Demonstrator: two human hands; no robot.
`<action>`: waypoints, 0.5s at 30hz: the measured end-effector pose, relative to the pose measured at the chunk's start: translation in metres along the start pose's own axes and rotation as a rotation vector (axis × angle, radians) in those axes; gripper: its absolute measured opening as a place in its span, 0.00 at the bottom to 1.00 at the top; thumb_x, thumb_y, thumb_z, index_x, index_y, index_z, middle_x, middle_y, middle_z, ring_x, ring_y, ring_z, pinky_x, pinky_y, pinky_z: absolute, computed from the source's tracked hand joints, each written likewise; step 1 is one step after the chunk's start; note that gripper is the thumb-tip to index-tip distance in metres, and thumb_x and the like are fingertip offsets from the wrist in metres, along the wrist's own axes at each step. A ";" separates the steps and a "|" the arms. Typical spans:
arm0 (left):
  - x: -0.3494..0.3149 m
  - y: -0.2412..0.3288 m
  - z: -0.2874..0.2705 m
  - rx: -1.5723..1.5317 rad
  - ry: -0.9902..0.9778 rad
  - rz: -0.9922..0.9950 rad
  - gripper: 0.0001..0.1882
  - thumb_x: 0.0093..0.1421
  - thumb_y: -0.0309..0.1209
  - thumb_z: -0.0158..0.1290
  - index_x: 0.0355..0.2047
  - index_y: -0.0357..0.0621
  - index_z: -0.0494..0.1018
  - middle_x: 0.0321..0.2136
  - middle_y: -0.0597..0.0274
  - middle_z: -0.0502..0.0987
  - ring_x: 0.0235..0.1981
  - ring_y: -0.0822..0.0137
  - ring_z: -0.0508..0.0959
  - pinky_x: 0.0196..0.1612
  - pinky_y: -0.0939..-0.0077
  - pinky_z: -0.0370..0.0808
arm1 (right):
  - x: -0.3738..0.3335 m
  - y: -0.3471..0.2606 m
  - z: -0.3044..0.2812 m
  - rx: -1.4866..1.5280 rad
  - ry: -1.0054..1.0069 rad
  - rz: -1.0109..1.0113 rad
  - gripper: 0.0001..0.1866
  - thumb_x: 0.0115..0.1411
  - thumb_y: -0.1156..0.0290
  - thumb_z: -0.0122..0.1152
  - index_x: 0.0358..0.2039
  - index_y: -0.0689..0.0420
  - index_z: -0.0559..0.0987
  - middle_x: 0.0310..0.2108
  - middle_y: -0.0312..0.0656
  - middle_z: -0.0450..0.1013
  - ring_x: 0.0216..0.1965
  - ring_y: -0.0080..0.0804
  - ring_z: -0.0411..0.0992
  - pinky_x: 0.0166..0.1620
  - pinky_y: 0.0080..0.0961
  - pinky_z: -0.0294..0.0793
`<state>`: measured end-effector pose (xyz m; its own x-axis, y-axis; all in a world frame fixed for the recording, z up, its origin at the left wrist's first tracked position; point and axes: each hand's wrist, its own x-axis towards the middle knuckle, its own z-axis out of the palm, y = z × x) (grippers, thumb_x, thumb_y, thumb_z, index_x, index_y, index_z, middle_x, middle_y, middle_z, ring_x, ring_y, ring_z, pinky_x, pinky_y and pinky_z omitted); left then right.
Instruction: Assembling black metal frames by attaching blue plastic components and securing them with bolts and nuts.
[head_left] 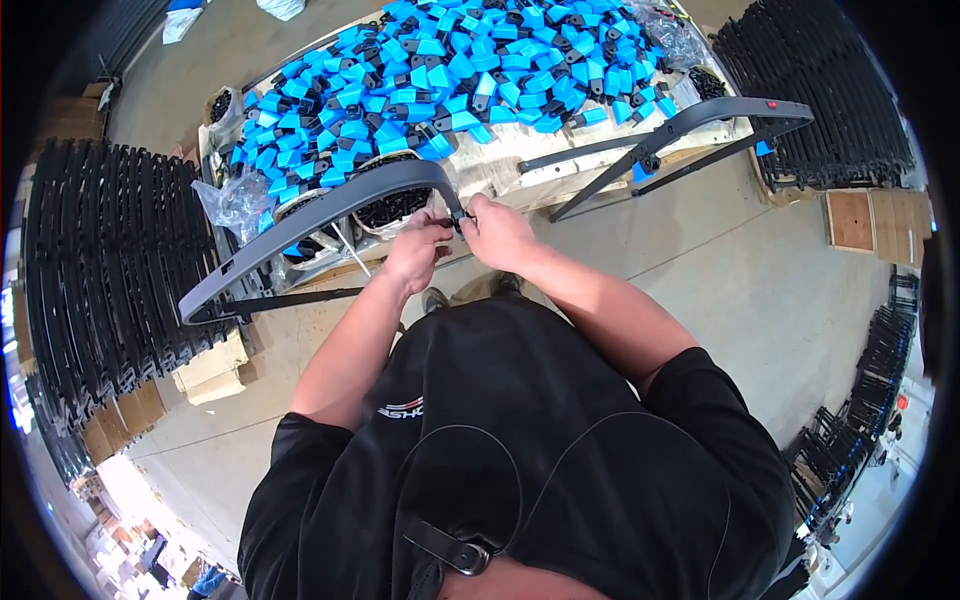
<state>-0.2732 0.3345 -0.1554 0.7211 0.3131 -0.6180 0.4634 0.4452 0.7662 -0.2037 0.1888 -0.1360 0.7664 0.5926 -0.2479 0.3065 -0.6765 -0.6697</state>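
A curved dark grey frame [330,205] with a flat, slotted end lies in front of me, its bent end coming down between my hands. My right hand [497,235] is closed on the black fitting [459,214] at that bent end, thumb and fingers pinched. Close beside it, my left hand [415,255] has its fingers curled together just below the fitting; whatever they hold is hidden. A second curved grey frame [690,122] with black folding bars rests on the table edge to the right, apart from both hands.
Blue and black plastic pieces [450,75] are heaped on the table. Bags of small black parts [395,205] stand along its near edge. Stacks of black frames flank me at left [110,260] and right [810,90]. A wooden box [850,220] sits at the right.
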 end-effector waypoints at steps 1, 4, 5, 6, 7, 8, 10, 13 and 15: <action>0.000 0.001 -0.002 0.002 0.004 0.000 0.16 0.71 0.42 0.47 0.30 0.45 0.71 0.20 0.66 0.68 0.20 0.71 0.66 0.24 0.74 0.63 | 0.000 0.000 0.000 0.003 -0.002 -0.002 0.14 0.64 0.64 0.56 0.40 0.65 0.72 0.33 0.59 0.78 0.38 0.60 0.77 0.43 0.52 0.76; 0.009 0.006 -0.012 0.196 0.016 -0.210 0.15 0.72 0.40 0.44 0.32 0.45 0.71 0.21 0.68 0.67 0.21 0.72 0.65 0.25 0.74 0.63 | 0.001 0.000 0.000 -0.008 -0.006 -0.014 0.14 0.64 0.65 0.56 0.40 0.65 0.71 0.33 0.59 0.78 0.38 0.60 0.77 0.42 0.52 0.76; 0.014 0.000 -0.015 0.197 0.023 -0.208 0.15 0.72 0.40 0.44 0.32 0.45 0.71 0.21 0.68 0.67 0.21 0.72 0.65 0.25 0.74 0.63 | 0.001 0.001 0.000 -0.002 -0.003 -0.016 0.14 0.64 0.65 0.56 0.39 0.65 0.71 0.33 0.59 0.78 0.38 0.60 0.77 0.42 0.52 0.76; 0.016 -0.004 -0.015 0.070 -0.092 -0.315 0.17 0.73 0.42 0.44 0.31 0.45 0.71 0.20 0.69 0.67 0.20 0.72 0.65 0.24 0.75 0.62 | 0.001 0.001 -0.001 0.002 0.000 -0.018 0.14 0.64 0.65 0.56 0.39 0.65 0.71 0.33 0.59 0.78 0.38 0.60 0.77 0.42 0.52 0.76; 0.018 -0.008 -0.015 -0.058 -0.208 -0.420 0.18 0.73 0.44 0.44 0.31 0.45 0.70 0.20 0.69 0.66 0.20 0.73 0.64 0.24 0.75 0.62 | 0.002 0.000 -0.002 0.006 -0.003 -0.025 0.14 0.64 0.65 0.56 0.39 0.65 0.71 0.33 0.59 0.78 0.38 0.60 0.77 0.42 0.52 0.76; 0.019 -0.013 -0.015 -0.019 -0.187 -0.337 0.19 0.74 0.45 0.44 0.30 0.46 0.69 0.19 0.70 0.64 0.19 0.73 0.63 0.22 0.76 0.60 | 0.003 0.000 -0.003 -0.008 -0.010 -0.028 0.14 0.64 0.65 0.56 0.39 0.65 0.71 0.33 0.59 0.78 0.38 0.60 0.78 0.42 0.52 0.76; 0.019 -0.014 -0.014 0.058 -0.169 -0.270 0.19 0.74 0.44 0.45 0.31 0.45 0.70 0.20 0.70 0.65 0.19 0.74 0.63 0.23 0.76 0.60 | 0.002 0.002 -0.003 -0.016 -0.016 -0.028 0.14 0.64 0.65 0.55 0.39 0.65 0.71 0.32 0.59 0.78 0.38 0.60 0.78 0.42 0.52 0.76; 0.026 -0.030 -0.019 0.235 -0.087 -0.131 0.18 0.74 0.42 0.45 0.36 0.40 0.73 0.24 0.64 0.72 0.24 0.69 0.69 0.28 0.73 0.67 | 0.002 0.002 -0.003 -0.018 0.011 -0.040 0.14 0.65 0.64 0.57 0.37 0.64 0.72 0.31 0.59 0.77 0.37 0.61 0.77 0.41 0.52 0.74; 0.024 -0.038 -0.020 0.507 -0.050 0.277 0.20 0.74 0.43 0.46 0.40 0.35 0.74 0.29 0.55 0.77 0.31 0.63 0.75 0.38 0.67 0.73 | 0.005 0.003 -0.005 -0.038 -0.018 -0.057 0.14 0.65 0.64 0.57 0.37 0.64 0.72 0.31 0.59 0.77 0.37 0.61 0.77 0.41 0.53 0.74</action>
<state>-0.2837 0.3415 -0.2023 0.8684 0.3153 -0.3828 0.4338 -0.1088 0.8944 -0.1963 0.1878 -0.1355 0.7366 0.6384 -0.2232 0.3708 -0.6572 -0.6562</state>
